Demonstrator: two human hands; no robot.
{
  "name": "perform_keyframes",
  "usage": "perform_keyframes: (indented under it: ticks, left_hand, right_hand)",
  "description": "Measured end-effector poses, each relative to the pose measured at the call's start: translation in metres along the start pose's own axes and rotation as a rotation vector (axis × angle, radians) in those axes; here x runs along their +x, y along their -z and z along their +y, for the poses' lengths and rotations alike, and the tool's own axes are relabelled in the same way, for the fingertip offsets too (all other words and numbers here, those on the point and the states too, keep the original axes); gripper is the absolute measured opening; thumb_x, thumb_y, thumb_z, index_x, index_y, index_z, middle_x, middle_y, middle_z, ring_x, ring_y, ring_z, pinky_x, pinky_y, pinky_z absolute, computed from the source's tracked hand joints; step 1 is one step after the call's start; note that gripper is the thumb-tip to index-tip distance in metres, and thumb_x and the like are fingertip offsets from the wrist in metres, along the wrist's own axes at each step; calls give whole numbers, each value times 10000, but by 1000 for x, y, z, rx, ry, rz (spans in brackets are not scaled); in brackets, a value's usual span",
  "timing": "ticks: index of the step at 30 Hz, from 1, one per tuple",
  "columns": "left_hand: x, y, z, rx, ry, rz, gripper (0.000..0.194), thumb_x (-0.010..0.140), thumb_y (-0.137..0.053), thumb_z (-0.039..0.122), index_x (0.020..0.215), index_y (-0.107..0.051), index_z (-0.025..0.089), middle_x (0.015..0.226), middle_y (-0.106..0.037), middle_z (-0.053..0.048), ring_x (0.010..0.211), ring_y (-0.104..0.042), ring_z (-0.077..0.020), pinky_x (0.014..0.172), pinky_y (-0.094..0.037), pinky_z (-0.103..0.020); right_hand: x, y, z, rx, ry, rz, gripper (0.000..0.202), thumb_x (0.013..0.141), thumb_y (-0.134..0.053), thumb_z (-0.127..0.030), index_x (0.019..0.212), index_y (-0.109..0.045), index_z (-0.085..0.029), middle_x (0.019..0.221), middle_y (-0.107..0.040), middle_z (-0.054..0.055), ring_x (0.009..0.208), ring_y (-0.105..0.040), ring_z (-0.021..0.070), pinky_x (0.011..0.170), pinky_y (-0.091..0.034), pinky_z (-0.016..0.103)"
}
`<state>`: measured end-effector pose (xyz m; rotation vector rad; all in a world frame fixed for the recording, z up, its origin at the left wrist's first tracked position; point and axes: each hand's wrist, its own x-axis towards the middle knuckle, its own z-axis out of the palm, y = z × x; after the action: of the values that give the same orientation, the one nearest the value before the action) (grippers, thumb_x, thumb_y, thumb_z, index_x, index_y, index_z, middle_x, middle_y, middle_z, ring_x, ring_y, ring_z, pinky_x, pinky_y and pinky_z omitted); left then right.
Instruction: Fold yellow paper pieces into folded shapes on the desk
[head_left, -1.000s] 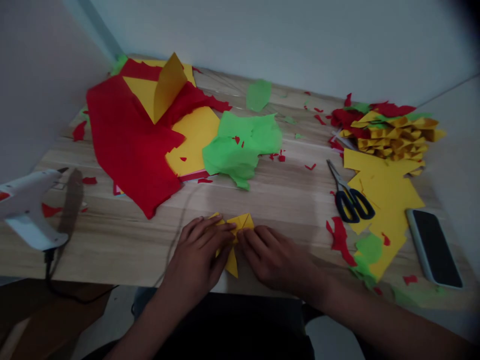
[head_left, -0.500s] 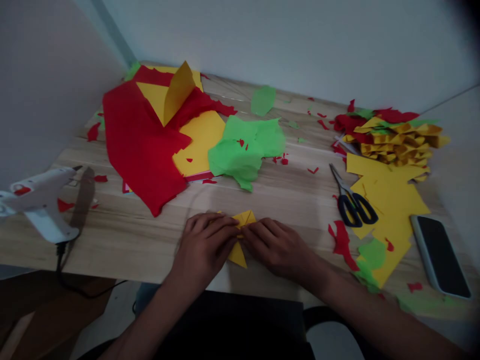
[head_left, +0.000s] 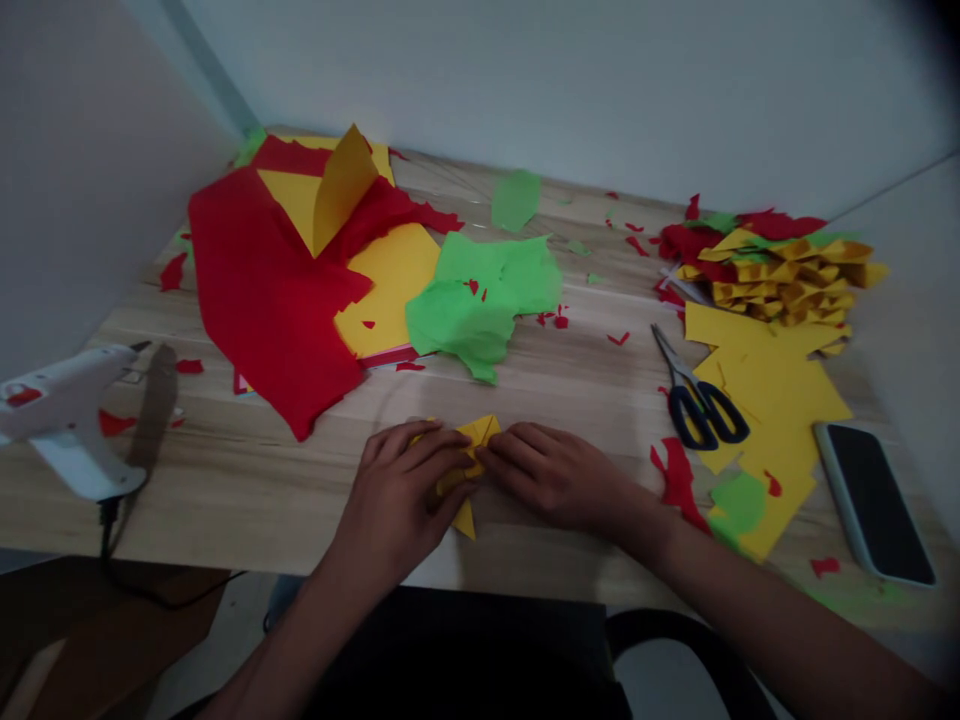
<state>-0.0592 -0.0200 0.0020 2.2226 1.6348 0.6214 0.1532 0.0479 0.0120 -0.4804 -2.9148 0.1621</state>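
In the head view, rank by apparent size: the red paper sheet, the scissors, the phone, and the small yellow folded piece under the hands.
1. red paper sheet
2. phone and scissors: look alike, not ranked
3. yellow folded piece, mostly covered by the left hand and right hand

We see a counter (head_left: 585,390) of pale, matt wood grain. The folded yellow piece (head_left: 472,445), the red sheet (head_left: 262,290) and the green sheet (head_left: 480,295) are matt paper, the green crumpled. The scissors (head_left: 697,395) have metal blades, black plastic handles. The phone (head_left: 874,500) screen is glossy.
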Motion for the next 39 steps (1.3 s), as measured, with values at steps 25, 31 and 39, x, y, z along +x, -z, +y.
perform_keyframes:
  ticks: [25,31,39]
  left_hand:
    - [10,-4,-2,6,21,53,179,857,-600,324,999,-701,282,1112,-691,-30,1109,-546,-260,919,-442,-452]
    - [14,-8,3,66,53,62,92,825,-662,346,893,-706,302,1109,-683,-4,1076,-542,-281,887,-427,-477]
    - [13,-14,16,128,60,151,96,860,-613,250,853,-700,291,1033,-718,0,1052,-581,-281,870,-423,-484]
  right_hand:
    - [2,-7,2,174,-204,62,179,968,-437,-169,1028,-604,-144,950,-586,93,905,-511,191,778,-475,322]
    - [7,-10,5,193,-252,80,182,962,-459,-186,1014,-631,-157,934,-593,86,897,-509,195,802,-463,336]
    - [9,-16,7,336,-332,184,189,950,-495,-204,988,-678,-174,911,-618,71,911,-534,183,811,-482,325]
